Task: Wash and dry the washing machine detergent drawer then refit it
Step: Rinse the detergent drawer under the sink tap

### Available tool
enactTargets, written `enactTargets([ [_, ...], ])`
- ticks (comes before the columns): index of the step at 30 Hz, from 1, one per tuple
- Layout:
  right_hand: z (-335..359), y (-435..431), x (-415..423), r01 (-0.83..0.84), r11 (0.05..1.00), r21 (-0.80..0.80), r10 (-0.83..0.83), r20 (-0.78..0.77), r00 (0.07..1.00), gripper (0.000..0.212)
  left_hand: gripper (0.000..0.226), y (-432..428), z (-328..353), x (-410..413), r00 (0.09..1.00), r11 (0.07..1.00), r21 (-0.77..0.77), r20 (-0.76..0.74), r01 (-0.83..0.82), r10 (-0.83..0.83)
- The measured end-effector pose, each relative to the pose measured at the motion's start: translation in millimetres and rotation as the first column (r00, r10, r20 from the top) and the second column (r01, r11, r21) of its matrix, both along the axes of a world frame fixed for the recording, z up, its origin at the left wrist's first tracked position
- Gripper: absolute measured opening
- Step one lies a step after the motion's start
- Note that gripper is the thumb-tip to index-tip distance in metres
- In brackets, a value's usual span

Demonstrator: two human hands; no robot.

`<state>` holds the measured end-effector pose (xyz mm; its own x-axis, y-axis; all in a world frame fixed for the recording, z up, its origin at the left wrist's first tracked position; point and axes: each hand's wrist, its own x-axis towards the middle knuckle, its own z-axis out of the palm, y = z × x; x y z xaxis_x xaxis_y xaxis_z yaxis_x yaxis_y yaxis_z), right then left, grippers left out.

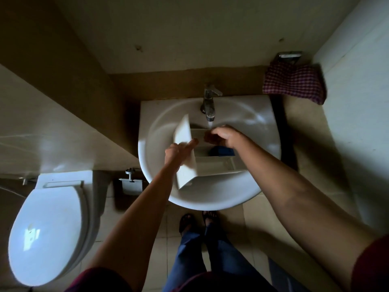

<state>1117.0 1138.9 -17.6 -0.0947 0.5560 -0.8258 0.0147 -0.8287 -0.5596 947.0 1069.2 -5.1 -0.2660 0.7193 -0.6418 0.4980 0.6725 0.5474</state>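
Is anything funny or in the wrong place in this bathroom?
Only the detergent drawer: a washing machine part sitting tilted in the sink under the tap, its front panel standing up. That fits washing it. The checked cloth hangs bunched and crooked on its rail. Nothing looks spilled or broken.

A small, dim bathroom.
A white toilet (46,226) with its lid down sits at the lower left. A little metal holder (131,182) hangs on the wall just beside it. Pale floor tiles (252,224) show at the bottom middle.
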Motion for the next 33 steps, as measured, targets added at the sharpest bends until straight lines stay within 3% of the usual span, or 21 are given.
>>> enactTargets([
  [3, -9, 3, -5, 0.396, 0.911, -0.119, -0.413, -0.223, 0.883, 0.020, 0.057, 0, -1, 1, 0.999, 1.000, -0.005, -0.037, 0.020, -0.020],
  [5, -9, 5, -11, 0.526, 0.835, -0.159, -0.550, -0.272, 0.790, 0.023, 0.058, 1, -1, 1, 0.998, 1.000, -0.012, -0.049, 0.029, -0.029],
  [7, -6, 4, -20, 0.565, 0.810, -0.159, -0.585, -0.305, 0.752, 0.026, 0.060, 1, -2, 1, 0.998, 0.999, -0.012, -0.046, 0.033, -0.033],
  [9, -4, 2, -27, 0.448, 0.885, -0.126, -0.464, -0.315, 0.828, 0.023, 0.068, 1, -4, -1, 0.998, 0.999, -0.014, -0.045, 0.034, -0.034],
  [10, -2, 0, -30, 0.295, 0.953, -0.063, -0.302, -0.254, 0.919, 0.021, 0.073, 0, -4, -1, 0.998, 0.999, -0.019, -0.046, 0.048, -0.049],
  [11, -3, -2, -30, 0.079, 0.996, 0.030, -0.076, -0.109, 0.991, 0.018, 0.074, 1, -4, -1, 0.996, 0.997, -0.023, -0.044, 0.071, -0.072],
  [12, -2, -4, -29, -0.183, 0.975, 0.128, 0.169, 0.114, 0.979, 0.014, 0.074, 0, -3, -1, 0.996, 0.996, -0.023, -0.034, 0.081, -0.082],
  [14, -1, -10, -25, -0.609, 0.774, 0.172, 0.442, 0.542, 0.715, 0.015, 0.072, 1, -3, -2, 0.999, 0.998, -0.027, 0.019, 0.051, -0.051],
  [15, -1, -13, -25, -0.700, 0.700, 0.141, 0.491, 0.617, 0.615, 0.025, 0.072, 0, -3, -3, 0.999, 0.999, -0.029, 0.047, 0.028, -0.027],
  [19, 0, -28, -34, -0.814, 0.575, 0.079, 0.635, 0.584, 0.506, 0.037, 0.080, -4, -3, -6, 0.982, 0.996, -0.058, 0.171, -0.071, 0.080],
  [23, 0, -31, -24, -0.860, 0.507, 0.055, 0.664, 0.612, 0.430, 0.040, 0.100, -6, -3, -7, 0.960, 0.991, -0.059, 0.246, -0.122, 0.133],
  [27, -13, -23, -2, -0.828, 0.525, -0.195, 0.656, 0.713, 0.248, 0.068, 0.088, -6, -8, -7, 0.950, 0.987, -0.057, 0.267, -0.151, 0.161],
  [30, -11, -19, -15, -0.792, 0.573, -0.210, 0.671, 0.674, 0.307, 0.064, 0.079, -8, -7, -7, 0.938, 0.983, -0.067, 0.293, -0.172, 0.184],
  [33, -3, -19, -36, -0.772, 0.632, -0.059, 0.661, 0.562, 0.498, 0.055, 0.066, -8, -6, -8, 0.931, 0.982, -0.081, 0.315, -0.171, 0.188],
])
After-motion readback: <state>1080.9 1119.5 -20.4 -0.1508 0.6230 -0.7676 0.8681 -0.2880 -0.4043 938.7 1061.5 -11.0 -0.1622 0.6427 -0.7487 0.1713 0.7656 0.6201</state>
